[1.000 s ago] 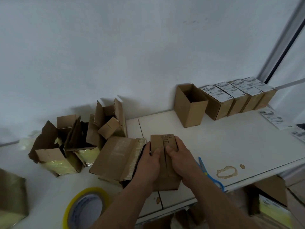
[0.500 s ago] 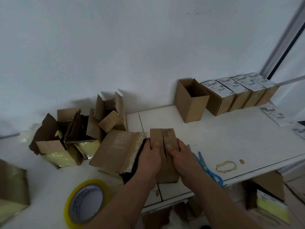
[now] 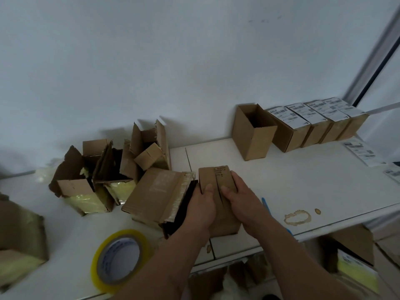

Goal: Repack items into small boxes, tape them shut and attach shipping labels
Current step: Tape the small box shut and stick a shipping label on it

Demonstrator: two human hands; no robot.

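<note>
A small brown cardboard box [image 3: 218,176] lies on the white table [image 3: 303,182] near its front edge, its two flaps meeting in a seam along the top. My left hand [image 3: 202,205] grips the box's left side with the thumb on the left flap. My right hand [image 3: 239,198] grips the right side, thumb on the right flap. A roll of yellow tape [image 3: 120,259] lies at the front left. An open small box [image 3: 253,132] stands at the back, beside a row of several labelled boxes [image 3: 311,124].
Torn larger cartons [image 3: 155,193] with yellowish packets [image 3: 86,202] crowd the table's left half. Blue scissors [image 3: 266,204] lie partly hidden behind my right forearm. Loose shipping labels [image 3: 361,151] lie at the far right. A brown ring stain [image 3: 297,216] marks the front edge. More boxes sit below the table.
The view has shifted a little. Both hands still hold the small box with its flaps pressed together; the thumbs have slid slightly along the seam.
</note>
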